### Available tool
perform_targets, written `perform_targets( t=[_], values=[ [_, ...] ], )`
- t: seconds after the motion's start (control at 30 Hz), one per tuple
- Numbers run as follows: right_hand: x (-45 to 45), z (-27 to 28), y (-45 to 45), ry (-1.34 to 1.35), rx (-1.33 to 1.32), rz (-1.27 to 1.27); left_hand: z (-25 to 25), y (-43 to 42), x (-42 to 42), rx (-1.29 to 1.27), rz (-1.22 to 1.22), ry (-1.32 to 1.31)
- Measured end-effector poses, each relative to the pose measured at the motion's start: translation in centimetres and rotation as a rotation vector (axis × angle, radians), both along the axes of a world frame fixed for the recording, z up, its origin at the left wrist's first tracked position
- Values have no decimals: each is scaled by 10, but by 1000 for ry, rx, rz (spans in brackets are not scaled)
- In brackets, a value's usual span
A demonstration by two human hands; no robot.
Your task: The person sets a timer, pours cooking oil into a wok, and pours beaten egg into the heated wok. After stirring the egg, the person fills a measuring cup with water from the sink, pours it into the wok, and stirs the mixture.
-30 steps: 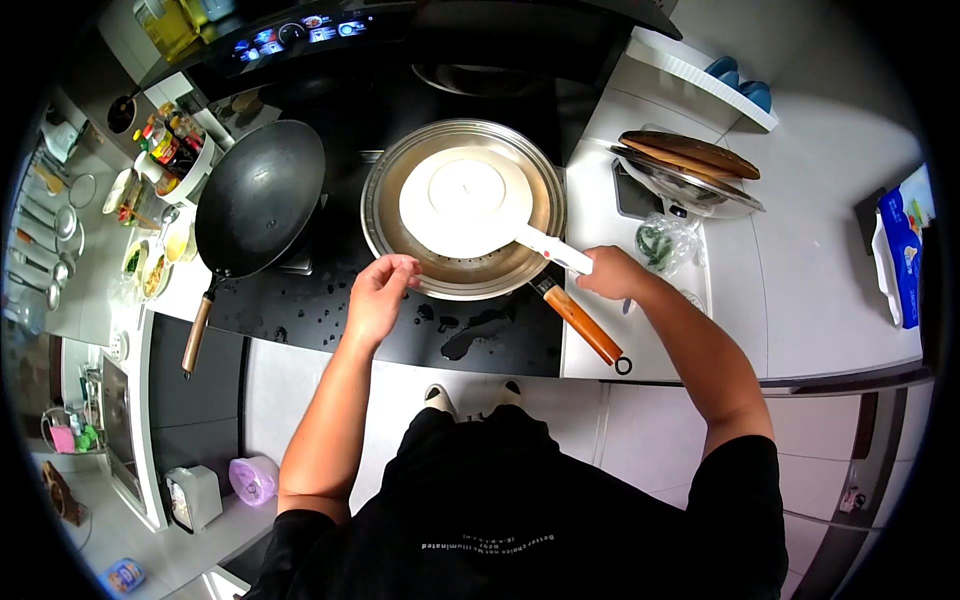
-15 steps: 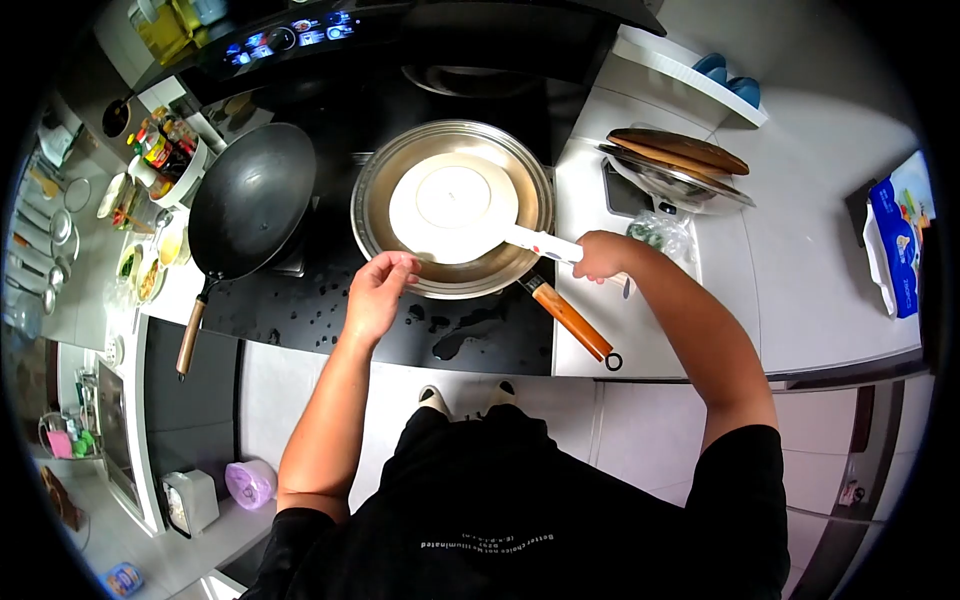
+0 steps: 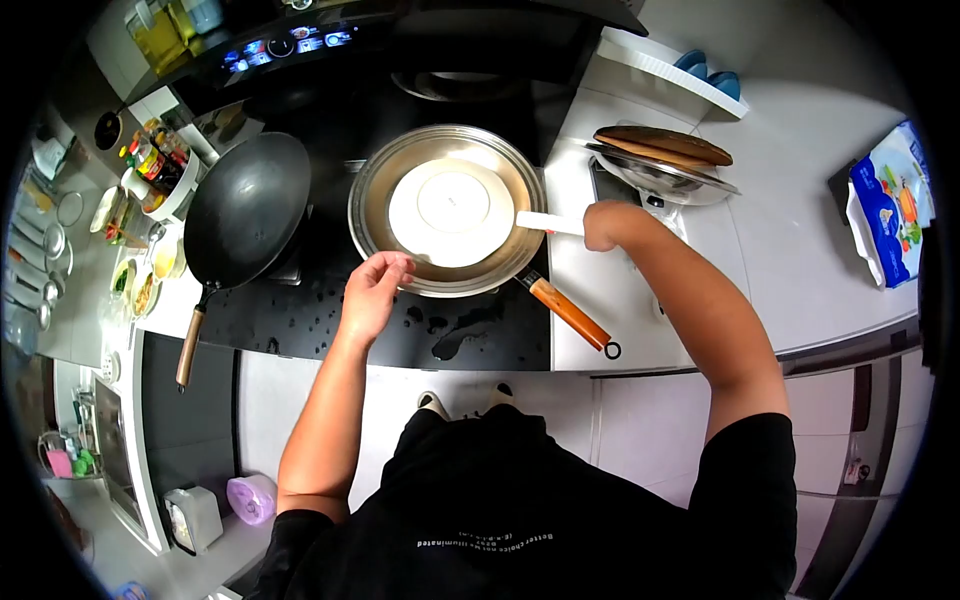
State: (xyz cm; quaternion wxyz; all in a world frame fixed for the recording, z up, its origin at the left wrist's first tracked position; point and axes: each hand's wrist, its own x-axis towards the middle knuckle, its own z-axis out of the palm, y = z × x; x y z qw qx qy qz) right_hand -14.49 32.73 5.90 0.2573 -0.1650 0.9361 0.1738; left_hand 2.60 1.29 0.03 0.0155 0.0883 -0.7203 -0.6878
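Right now, the right hand [image 3: 607, 226] grips a white handle [image 3: 552, 223], tip just beside the round white plate [image 3: 453, 210] lying inside the steel pan [image 3: 375, 203]; left hand [image 3: 374, 290], fingertips bunched narrow, at the near rim; black wok [image 3: 245, 205] further left.

1. Your black shirt [image 3: 490, 500] bears upside-down print: "Better choice not" and "Illuminated"; its smaller lines are unclear to you.
2. On the blue pack [image 3: 890, 215] near the counter's [image 3: 790, 305] right edge, you find lettering too small to read.
3. Your lit panel [image 3: 290, 48] shows illegible icons.
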Motion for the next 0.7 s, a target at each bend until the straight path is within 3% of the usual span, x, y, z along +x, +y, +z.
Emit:
perform_targets(
  t=[0.07, 0.2, 0.3, 0.5, 0.57, 0.63, 0.7],
  values=[
    [3, 6, 8, 10, -30, -68, 1, -2, 1, 9, -6, 6],
    [34, 20, 27, 54, -394, -236, 5, -3, 0, 2, -29, -7],
    [48, -2, 59, 52, -526, -367, 7, 5, -4, 35, -100, -3],
    [89, -60, 124, 110, -468, -516, 5, 55, -21, 123, -304, -10],
    [101, -85, 144, 32, -480, -624, 7, 79, -22, 171, -322, -46],
    [90, -134, 168, -42, -430, -568, 7, 100, -27, 113, -380, -14],
    [87, -146, 170, -163, -430, -572, 9, 123, -33, 75, -402, 6]
  ],
)
